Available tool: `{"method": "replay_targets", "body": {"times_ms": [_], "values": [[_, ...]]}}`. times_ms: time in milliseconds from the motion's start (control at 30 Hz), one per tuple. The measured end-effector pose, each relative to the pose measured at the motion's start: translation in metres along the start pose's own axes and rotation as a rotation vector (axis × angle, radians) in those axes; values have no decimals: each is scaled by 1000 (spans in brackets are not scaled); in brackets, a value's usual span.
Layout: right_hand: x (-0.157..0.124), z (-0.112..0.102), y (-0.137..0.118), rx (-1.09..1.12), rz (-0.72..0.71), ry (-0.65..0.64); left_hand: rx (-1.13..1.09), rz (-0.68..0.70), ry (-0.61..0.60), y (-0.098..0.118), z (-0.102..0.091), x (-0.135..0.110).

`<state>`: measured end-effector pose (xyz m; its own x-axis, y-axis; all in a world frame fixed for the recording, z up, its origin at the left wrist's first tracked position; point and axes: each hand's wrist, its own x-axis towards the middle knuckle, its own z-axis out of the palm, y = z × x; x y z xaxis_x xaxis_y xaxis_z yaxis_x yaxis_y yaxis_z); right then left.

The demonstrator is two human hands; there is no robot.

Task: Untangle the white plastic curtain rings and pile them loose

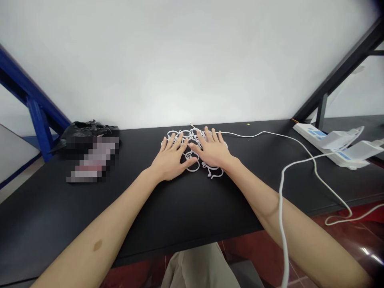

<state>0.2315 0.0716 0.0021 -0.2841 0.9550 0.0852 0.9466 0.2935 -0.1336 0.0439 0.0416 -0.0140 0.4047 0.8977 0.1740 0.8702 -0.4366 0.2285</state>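
A cluster of thin white loops point(193, 138), like rings of cord or slim plastic, lies on the black tabletop near the wall. Spread flat over its left side is my left hand point(170, 159), palm down with the fingers apart. My right hand point(213, 150) rests palm down over the right side, its fingers also spread. The two thumbs point toward each other, with some loops showing between and below them. Both palms hide part of the cluster, and I cannot tell whether the loops are linked.
On the left, a crumpled black plastic bag point(85, 130) lies behind a pixelated item point(97, 158). A white power strip point(318, 141) with plugged-in adapters sits at right. A thin white cable point(264, 132) crosses the black table point(180, 216); a thicker white cable point(281, 200) hangs before my right forearm.
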Motion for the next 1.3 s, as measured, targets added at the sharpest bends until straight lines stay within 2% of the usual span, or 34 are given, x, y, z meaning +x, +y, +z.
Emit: {"method": "replay_targets", "body": {"times_ms": [133,267,467,667,800,933,1300], "values": [[-3,-3,1,7,27,-35,17,-17,9,-2,-1,0],[-4,-4,2,5,69,-25,28,5,-34,-3,-1,-1],[-6,-3,-5,28,-76,-47,10,28,-91,-1,-4,0],[-5,-5,-4,-3,0,34,3,77,-45,-3,-5,0],[-4,-8,3,-64,36,165,34,-5,43,-5,-6,0],[-3,-7,9,-59,66,284,15,-88,-17,-10,-7,0],[4,0,9,2,130,257,-22,-14,-36,-15,-10,-6]]}}
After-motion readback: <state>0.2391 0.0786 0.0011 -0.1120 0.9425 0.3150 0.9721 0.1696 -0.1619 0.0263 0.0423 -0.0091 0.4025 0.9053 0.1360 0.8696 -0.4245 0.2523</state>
